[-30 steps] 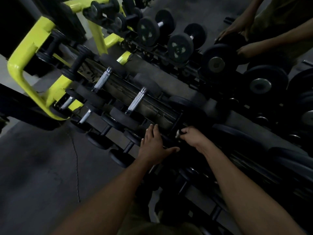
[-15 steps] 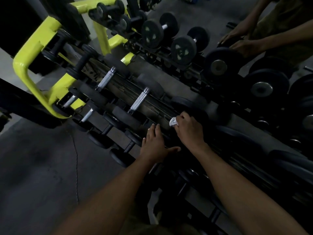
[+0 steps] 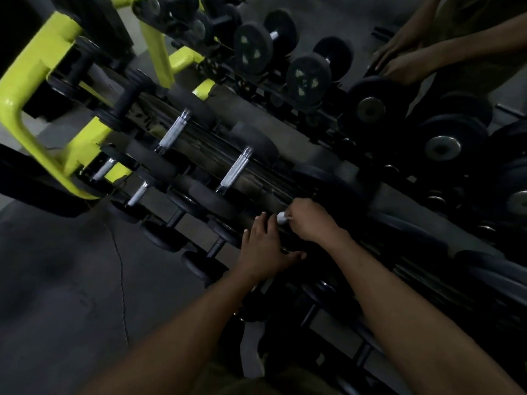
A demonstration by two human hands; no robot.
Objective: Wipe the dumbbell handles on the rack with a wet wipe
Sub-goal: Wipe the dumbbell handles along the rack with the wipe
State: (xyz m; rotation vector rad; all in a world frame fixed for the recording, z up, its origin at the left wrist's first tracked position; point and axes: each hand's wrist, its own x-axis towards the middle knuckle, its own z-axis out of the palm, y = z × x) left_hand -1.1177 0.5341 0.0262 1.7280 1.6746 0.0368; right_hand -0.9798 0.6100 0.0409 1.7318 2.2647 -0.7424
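Right hand point(image 3: 309, 220) pinches wet wipe point(image 3: 281, 218); left hand point(image 3: 263, 249) flat beside.

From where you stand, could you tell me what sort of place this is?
Most likely a gym's free-weights area: tiered rows of dumbbells on a yellow-framed rack, with heavier round-headed dumbbells alongside.

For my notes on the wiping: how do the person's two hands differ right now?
The right hand is curled and holds a white wipe; the left hand holds nothing. The left hand lies flat with straight fingers, while the right hand is bunched. Both are at the dark dumbbell rack, close together.
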